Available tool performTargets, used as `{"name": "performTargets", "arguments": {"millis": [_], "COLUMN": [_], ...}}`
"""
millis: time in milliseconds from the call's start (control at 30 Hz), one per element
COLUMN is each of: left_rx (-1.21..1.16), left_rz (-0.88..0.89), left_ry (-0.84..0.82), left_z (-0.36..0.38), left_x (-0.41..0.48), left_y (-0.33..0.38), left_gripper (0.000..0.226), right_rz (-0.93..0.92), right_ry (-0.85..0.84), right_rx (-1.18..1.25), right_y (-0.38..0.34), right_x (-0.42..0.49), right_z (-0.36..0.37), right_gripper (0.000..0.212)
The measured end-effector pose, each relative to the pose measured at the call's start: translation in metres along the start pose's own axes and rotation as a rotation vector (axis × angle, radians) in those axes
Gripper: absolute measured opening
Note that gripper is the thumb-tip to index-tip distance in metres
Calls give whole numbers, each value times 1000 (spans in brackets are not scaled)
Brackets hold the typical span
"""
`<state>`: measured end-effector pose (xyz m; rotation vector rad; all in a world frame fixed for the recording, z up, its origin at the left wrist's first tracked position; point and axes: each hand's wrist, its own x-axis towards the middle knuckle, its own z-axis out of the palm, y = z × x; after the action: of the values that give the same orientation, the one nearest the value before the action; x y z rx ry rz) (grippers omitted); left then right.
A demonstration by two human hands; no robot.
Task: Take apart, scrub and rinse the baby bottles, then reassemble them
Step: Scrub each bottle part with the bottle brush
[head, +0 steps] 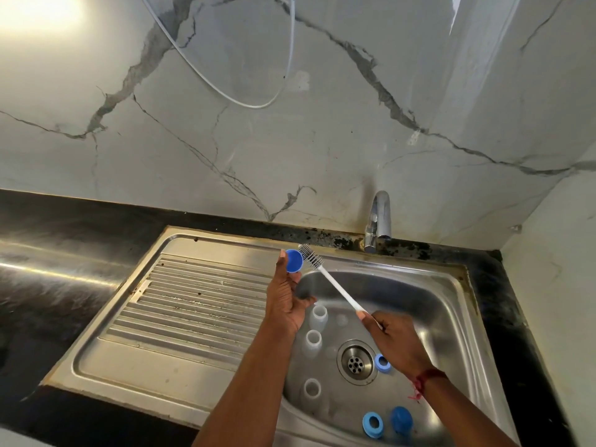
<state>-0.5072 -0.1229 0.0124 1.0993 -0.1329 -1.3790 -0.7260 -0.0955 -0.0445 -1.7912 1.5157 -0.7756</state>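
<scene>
Blue cap [294, 261]: pinched by its rim at the fingertips of the left hand [287, 304], raised over the back left edge of the sink [464, 285]. Round face toward the camera; inside or outside, impossible to tell.

Just beside the cap's right edge, seemingly touching it: the bristle head [311, 258] of the brush [338, 290]. Long axis of the brush slanting from the cap down and right to the right hand [396, 340], fingers curled round the end of the white handle. Cap therefore up and left of the right-hand grip, a full brush length off, in line with the handle; left hand far nearer.

Judged step: scrubbing the cap. Next, probably a push along that same axis with a twist, braced by the left pinch. Risk: light cap popping out of a fingertip hold.

Below both grips, in the basin: three clear bottles [313, 338] standing open-mouthed under the left hand, two blue rings [373, 424] and a second blue cap [401, 419] under the right forearm, drain [355, 363] between. Beyond the bristle head: tap [379, 217], no stream visible.
</scene>
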Motion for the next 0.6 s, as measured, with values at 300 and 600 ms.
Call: {"name": "performTargets", "arguments": {"millis": [300, 600], "left_rx": [-129, -227], "left_rz": [-78, -99], "left_ry": [-64, -17], "left_z": [-3, -5], "left_x": [3, 7], "left_y": [-16, -24], "left_gripper": [38, 47], "right_rz": [69, 105], "right_ry": [6, 9], "right_rx": [-95, -15], "right_y": [-8, 3], "right_x": [-9, -24], "right_z": [7, 24], "right_gripper": [54, 71]}}
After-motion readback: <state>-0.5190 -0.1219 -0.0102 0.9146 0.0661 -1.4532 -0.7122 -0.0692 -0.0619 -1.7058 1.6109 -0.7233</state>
